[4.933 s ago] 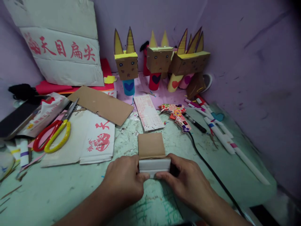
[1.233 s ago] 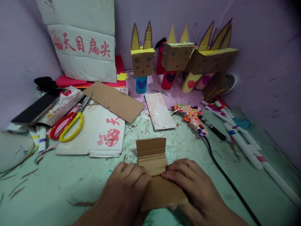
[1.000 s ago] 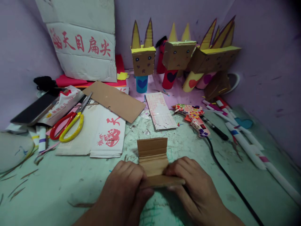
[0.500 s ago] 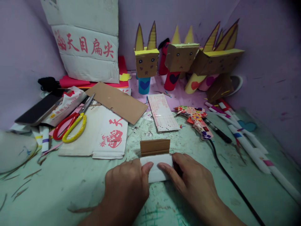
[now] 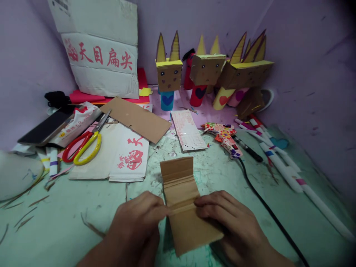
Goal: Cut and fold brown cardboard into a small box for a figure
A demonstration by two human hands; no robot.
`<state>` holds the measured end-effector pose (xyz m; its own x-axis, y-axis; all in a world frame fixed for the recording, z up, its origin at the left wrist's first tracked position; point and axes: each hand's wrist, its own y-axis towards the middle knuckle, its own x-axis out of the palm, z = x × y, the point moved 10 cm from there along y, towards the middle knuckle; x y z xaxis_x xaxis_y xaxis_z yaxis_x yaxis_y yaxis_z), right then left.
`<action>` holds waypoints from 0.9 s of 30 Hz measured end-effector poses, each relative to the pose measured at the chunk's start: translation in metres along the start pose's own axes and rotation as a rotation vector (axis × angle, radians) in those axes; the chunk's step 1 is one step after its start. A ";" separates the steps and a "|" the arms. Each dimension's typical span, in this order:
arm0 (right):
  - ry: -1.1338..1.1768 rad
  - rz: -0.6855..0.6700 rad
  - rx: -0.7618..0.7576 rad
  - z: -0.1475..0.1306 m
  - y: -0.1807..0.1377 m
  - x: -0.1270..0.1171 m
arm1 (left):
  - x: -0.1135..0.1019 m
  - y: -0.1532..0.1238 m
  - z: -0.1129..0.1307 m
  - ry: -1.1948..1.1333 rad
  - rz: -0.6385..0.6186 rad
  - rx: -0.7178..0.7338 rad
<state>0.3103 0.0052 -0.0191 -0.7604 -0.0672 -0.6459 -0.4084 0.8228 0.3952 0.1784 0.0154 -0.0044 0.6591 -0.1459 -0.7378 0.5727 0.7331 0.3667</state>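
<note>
A brown creased cardboard strip lies lengthwise on the green table in front of me. My left hand pinches its left edge at a fold line, fingers closed. My right hand grips the right edge at the same fold, fingers curled over the card. The strip's near panel tilts up toward me; its far end rests on the table.
Red and yellow scissors lie at left on printed white card. A patterned glue gun with a black cord and several markers lie at right. Cardboard eared figures stand against the back wall beside a white box.
The near panel, folded over half a second ago showing its white side, is now unfolded brown side up. Both hands have slid a little toward me along the strip.
</note>
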 end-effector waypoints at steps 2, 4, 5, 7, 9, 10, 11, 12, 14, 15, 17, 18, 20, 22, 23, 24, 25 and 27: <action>-0.054 -0.002 -0.020 -0.002 -0.004 0.001 | -0.004 0.007 -0.005 -0.043 0.001 -0.096; -0.126 -0.013 -0.065 -0.007 -0.006 0.002 | -0.004 0.014 -0.008 0.032 0.008 -0.162; -0.160 -0.017 -0.095 -0.012 -0.007 0.002 | -0.005 0.016 -0.011 0.091 0.024 -0.210; -0.204 -0.040 -0.162 -0.022 -0.006 0.000 | -0.015 0.017 -0.027 0.172 0.118 -0.393; -0.160 -0.107 -0.195 -0.029 -0.004 -0.001 | -0.029 0.011 -0.051 0.120 0.266 -0.642; -0.087 -0.139 -0.197 -0.030 -0.002 -0.003 | -0.032 0.008 -0.062 0.042 0.311 -0.745; 0.005 -0.156 -0.163 -0.028 0.001 -0.006 | -0.029 0.008 -0.071 -0.063 0.310 -0.812; 0.099 -0.142 -0.091 -0.021 0.007 -0.012 | -0.021 0.012 -0.077 -0.175 0.259 -0.841; 0.224 -0.021 0.139 0.009 0.019 -0.024 | 0.000 0.024 -0.081 -0.328 0.081 -0.839; 0.222 0.055 0.273 0.027 0.023 -0.029 | 0.008 0.028 -0.080 -0.356 0.011 -0.830; 0.221 0.106 0.372 0.049 0.036 -0.026 | 0.016 0.033 -0.080 -0.343 -0.047 -0.820; 0.236 0.048 0.354 0.052 0.044 -0.016 | 0.018 0.033 -0.080 -0.319 -0.047 -0.820; 0.211 -0.041 0.342 0.060 0.055 0.002 | 0.021 0.033 -0.080 -0.276 -0.052 -0.797; 0.164 -0.087 0.334 0.064 0.059 0.012 | 0.020 0.034 -0.077 -0.193 -0.045 -0.714; 0.144 -0.089 0.324 0.065 0.060 0.014 | 0.018 0.035 -0.073 -0.152 -0.029 -0.640; 0.130 -0.090 0.305 0.064 0.060 0.014 | 0.015 0.038 -0.068 -0.124 -0.012 -0.548; 0.121 -0.089 0.268 0.061 0.059 0.012 | 0.012 0.039 -0.061 -0.111 0.000 -0.445; 0.094 -0.093 0.146 0.049 0.058 0.008 | 0.012 0.040 -0.046 -0.095 -0.033 -0.247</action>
<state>0.3054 0.0800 -0.0340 -0.7691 -0.1936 -0.6092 -0.4071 0.8831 0.2333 0.1868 0.0733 -0.0241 0.6916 -0.2257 -0.6862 0.4659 0.8653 0.1849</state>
